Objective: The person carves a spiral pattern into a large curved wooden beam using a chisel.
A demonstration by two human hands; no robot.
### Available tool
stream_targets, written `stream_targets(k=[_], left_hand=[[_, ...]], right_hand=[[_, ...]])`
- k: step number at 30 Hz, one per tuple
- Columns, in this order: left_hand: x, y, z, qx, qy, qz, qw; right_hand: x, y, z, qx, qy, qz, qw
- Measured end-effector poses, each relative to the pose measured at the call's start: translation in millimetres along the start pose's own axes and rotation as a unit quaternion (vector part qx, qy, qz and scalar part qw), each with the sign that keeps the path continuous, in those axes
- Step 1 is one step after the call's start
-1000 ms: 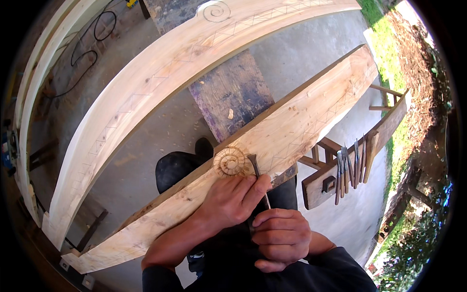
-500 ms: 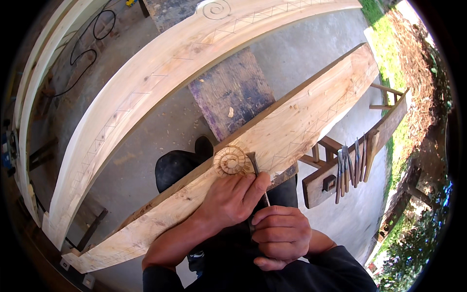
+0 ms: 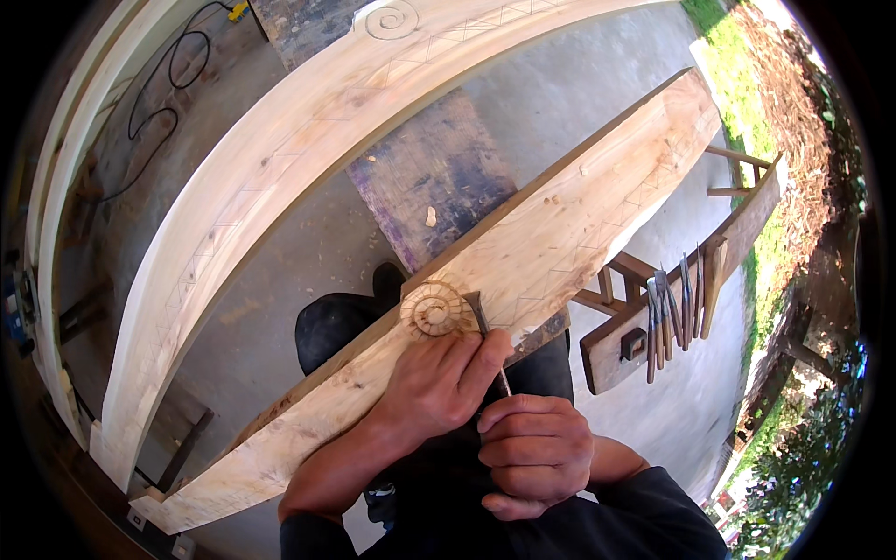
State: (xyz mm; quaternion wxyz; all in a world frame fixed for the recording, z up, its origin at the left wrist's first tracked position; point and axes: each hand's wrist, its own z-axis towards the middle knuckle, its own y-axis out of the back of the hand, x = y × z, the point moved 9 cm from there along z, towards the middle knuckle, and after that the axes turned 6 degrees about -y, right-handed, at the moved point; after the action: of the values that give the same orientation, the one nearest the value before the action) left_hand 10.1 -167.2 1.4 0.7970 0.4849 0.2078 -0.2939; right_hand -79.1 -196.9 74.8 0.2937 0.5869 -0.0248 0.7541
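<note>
Left hand (image 3: 439, 383) lies on the long pale wooden plank (image 3: 579, 233), fingers pinched round the thin steel carving chisel (image 3: 487, 336) just below its blade, whose tip sits at the edge of the round spiral rosette carved into the wood (image 3: 435, 309). Right hand (image 3: 537, 453) is fisted round the chisel's hidden lower end. The plank looks heavy, stiff and steady; the chisel light, sharp and best held low on the shank, while the rosette ridges look chip-prone.
</note>
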Motion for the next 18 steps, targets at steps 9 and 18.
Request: stream_targets(k=[9, 18], left_hand=[[-20, -6, -9, 0.045, -0.097, 0.099, 0.989], [-14, -1, -6, 0.036, -0.06, 0.066, 0.995]], right_hand=[[8, -3, -18, -0.034, 0.002, 0.018, 0.999], [6, -9, -17, -0.048, 0.007, 0.0, 0.999]])
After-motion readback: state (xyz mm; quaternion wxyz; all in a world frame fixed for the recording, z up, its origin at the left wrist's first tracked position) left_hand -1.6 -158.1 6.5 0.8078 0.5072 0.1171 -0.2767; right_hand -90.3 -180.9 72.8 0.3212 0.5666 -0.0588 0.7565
